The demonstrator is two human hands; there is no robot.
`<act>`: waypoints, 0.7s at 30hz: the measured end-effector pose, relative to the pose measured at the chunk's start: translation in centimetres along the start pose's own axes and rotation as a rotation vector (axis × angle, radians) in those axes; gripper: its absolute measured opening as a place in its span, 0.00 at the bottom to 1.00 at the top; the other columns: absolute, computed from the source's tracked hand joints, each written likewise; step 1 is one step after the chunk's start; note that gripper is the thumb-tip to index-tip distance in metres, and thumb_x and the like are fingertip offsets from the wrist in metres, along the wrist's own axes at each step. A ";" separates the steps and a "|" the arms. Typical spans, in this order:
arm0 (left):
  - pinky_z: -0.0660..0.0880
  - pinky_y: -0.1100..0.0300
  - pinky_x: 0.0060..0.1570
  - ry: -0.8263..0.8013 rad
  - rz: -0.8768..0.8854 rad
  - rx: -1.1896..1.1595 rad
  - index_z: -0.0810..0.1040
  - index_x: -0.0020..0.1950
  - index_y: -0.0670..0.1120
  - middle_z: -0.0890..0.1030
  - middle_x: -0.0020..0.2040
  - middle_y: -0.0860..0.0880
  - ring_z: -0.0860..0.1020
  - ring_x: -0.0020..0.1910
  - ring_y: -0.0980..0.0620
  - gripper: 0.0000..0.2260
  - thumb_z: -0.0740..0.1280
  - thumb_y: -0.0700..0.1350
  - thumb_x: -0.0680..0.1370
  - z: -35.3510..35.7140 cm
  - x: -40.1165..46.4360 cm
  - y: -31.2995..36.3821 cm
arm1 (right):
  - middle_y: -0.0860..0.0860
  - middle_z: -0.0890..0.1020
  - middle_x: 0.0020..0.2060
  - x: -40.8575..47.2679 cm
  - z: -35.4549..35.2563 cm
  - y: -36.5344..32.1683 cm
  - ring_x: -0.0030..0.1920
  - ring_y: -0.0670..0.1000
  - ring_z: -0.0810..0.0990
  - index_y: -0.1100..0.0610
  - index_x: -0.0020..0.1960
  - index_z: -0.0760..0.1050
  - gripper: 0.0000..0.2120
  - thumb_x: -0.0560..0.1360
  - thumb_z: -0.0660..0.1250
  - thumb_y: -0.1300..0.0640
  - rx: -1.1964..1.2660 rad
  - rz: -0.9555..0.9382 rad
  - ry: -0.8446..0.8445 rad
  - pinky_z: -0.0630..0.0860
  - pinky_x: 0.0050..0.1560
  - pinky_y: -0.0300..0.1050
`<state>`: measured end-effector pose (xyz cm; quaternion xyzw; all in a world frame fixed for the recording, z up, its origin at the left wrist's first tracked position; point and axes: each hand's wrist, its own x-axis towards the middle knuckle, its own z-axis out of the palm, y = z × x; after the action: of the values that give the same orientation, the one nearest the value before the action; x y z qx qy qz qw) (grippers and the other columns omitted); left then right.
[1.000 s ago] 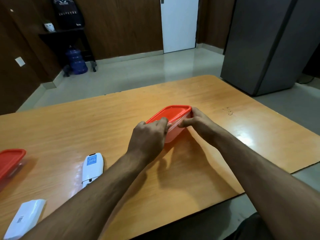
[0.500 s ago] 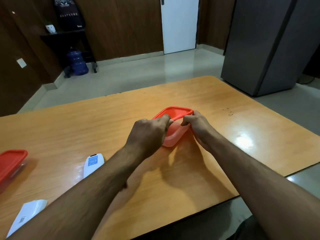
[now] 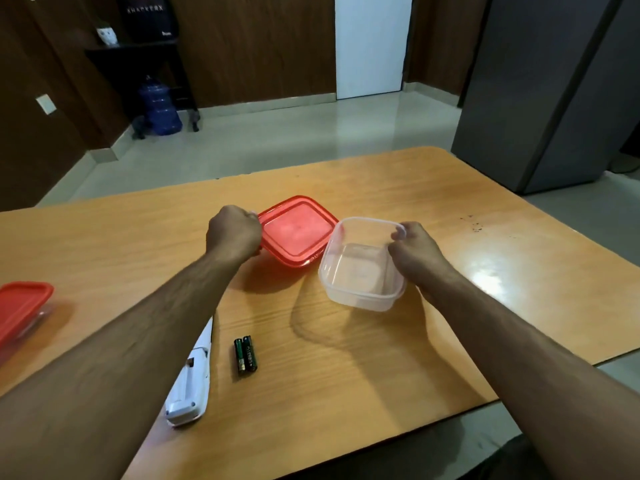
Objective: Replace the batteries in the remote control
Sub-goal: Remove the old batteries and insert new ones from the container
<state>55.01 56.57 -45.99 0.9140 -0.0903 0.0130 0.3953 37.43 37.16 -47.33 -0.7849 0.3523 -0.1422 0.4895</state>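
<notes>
My left hand (image 3: 233,233) grips the left edge of a red lid (image 3: 297,232), which lies near the table's middle. My right hand (image 3: 414,252) holds the far right rim of a clear plastic container (image 3: 360,271), open and empty, just right of the lid. Two green and black batteries (image 3: 245,354) lie side by side on the table, nearer to me. A white remote control (image 3: 192,388) lies back-up to their left with its battery bay open, partly hidden under my left forearm.
A second container with a red lid (image 3: 22,308) stands at the table's left edge. The wooden table (image 3: 346,358) ends close in front of me. A grey cabinet (image 3: 554,91) stands beyond the table's far right corner.
The lid is off the clear container: my left hand holds the lid to the left, my right hand holds the container. Two batteries now lie on the table, and the remote's battery bay shows.
</notes>
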 end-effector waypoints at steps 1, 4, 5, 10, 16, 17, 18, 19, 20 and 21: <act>0.79 0.51 0.45 -0.006 -0.022 0.061 0.82 0.44 0.39 0.84 0.42 0.40 0.82 0.39 0.41 0.17 0.60 0.49 0.81 0.1 0.3 -0.5 | 0.58 0.78 0.56 0.0 -0.2 0.1 0.54 0.59 0.78 0.61 0.68 0.69 0.19 0.77 0.58 0.64 -0.008 -0.004 0.000 0.78 0.56 0.61; 0.71 0.54 0.42 -0.023 -0.031 0.219 0.83 0.50 0.41 0.83 0.49 0.42 0.77 0.43 0.42 0.15 0.63 0.51 0.79 0.1 0.7 -1.2 | 0.59 0.76 0.61 -0.2 -0.7 0.2 0.55 0.57 0.76 0.61 0.72 0.65 0.22 0.77 0.58 0.63 -0.056 -0.010 -0.010 0.77 0.55 0.56; 0.70 0.55 0.41 -0.027 -0.011 0.263 0.83 0.51 0.43 0.83 0.50 0.43 0.77 0.43 0.43 0.14 0.64 0.52 0.79 -0.2 0.6 -1.3 | 0.59 0.74 0.64 -0.2 -0.8 0.1 0.58 0.57 0.75 0.61 0.74 0.62 0.25 0.77 0.59 0.63 -0.087 -0.018 -0.005 0.76 0.56 0.54; 0.69 0.62 0.38 -0.146 0.243 0.219 0.82 0.58 0.51 0.83 0.49 0.53 0.77 0.44 0.57 0.11 0.69 0.50 0.77 -4.1 -2.5 -2.0 | 0.53 0.67 0.73 -2.2 -1.5 -1.2 0.69 0.54 0.70 0.55 0.77 0.60 0.32 0.75 0.67 0.60 -0.242 -0.303 0.160 0.65 0.60 0.42; 0.73 0.65 0.44 -0.433 0.449 0.283 0.83 0.50 0.55 0.83 0.45 0.59 0.79 0.42 0.65 0.08 0.73 0.43 0.74 -9.5 -10.1 -4.9 | 0.51 0.83 0.53 -8.1 2.4 -4.6 0.53 0.53 0.80 0.54 0.59 0.81 0.16 0.72 0.68 0.61 -0.392 -0.762 0.122 0.76 0.55 0.47; 0.74 0.62 0.47 -0.436 0.459 0.306 0.83 0.50 0.53 0.84 0.46 0.57 0.79 0.44 0.64 0.07 0.74 0.43 0.74 -9.9 -10.8 -5.4 | 0.50 0.85 0.48 -9.1 3.6 -4.9 0.48 0.51 0.82 0.53 0.55 0.83 0.13 0.72 0.68 0.60 -0.434 -0.783 0.063 0.78 0.51 0.47; 0.74 0.60 0.50 -0.439 0.467 0.330 0.83 0.51 0.52 0.83 0.47 0.57 0.79 0.46 0.62 0.08 0.74 0.44 0.73 -10.0 -11.3 -5.6 | 0.48 0.86 0.45 -10.0 4.7 -5.1 0.45 0.50 0.82 0.52 0.52 0.83 0.11 0.72 0.67 0.58 -0.476 -0.778 -0.012 0.79 0.48 0.46; 0.73 0.58 0.53 -0.443 0.471 0.356 0.83 0.52 0.53 0.83 0.47 0.58 0.78 0.48 0.60 0.08 0.74 0.45 0.73 -10.1 -11.8 -5.9 | 0.47 0.86 0.43 -10.9 5.9 -5.2 0.43 0.49 0.82 0.51 0.51 0.84 0.10 0.73 0.67 0.57 -0.514 -0.757 -0.107 0.79 0.45 0.45; 0.72 0.55 0.56 -0.447 0.479 0.379 0.82 0.53 0.53 0.81 0.48 0.59 0.78 0.50 0.58 0.10 0.74 0.46 0.73 -10.1 -12.2 -6.2 | 0.46 0.85 0.42 -11.5 7.0 -5.2 0.42 0.47 0.82 0.51 0.51 0.84 0.10 0.73 0.67 0.55 -0.550 -0.726 -0.204 0.79 0.43 0.44; 0.70 0.53 0.58 -0.450 0.496 0.405 0.82 0.55 0.54 0.80 0.49 0.59 0.77 0.52 0.57 0.11 0.74 0.47 0.73 -9.9 -12.5 -6.5 | 0.46 0.85 0.43 -11.9 8.0 -5.1 0.42 0.47 0.81 0.50 0.52 0.83 0.10 0.73 0.68 0.54 -0.578 -0.693 -0.284 0.78 0.43 0.44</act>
<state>44.35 70.05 -45.04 0.9040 -0.3885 -0.0750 0.1622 35.66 52.16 -45.31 -0.9720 0.0244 -0.0844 0.2181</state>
